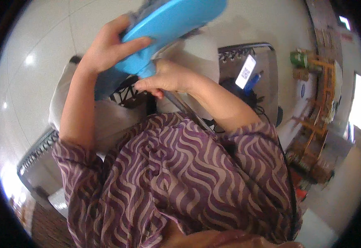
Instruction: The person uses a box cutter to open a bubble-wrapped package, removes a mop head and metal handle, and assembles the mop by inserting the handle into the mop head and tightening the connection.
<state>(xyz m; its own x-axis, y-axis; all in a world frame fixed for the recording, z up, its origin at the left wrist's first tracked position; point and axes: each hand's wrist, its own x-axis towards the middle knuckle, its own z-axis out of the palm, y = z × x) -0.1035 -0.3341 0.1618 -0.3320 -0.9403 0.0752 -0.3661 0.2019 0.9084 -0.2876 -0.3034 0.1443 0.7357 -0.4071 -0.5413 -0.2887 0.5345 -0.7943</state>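
- Head view: my left hand (106, 49) is closed around the lower edge of the blue flat-headed tool (172, 25), thumb lying across its face and fingers curled behind.
- My right hand (166, 78) pinches the tool's narrow blue neck, just beneath the left hand and touching it.
- The tool's long axis runs from my hands up and to the right, its wide end farthest from both grips; grey fringe shows along its upper rim.
- Both hands hold it above the white cloth (106, 120) and dark rack (246, 51); my left hand sits nearer the wide end.
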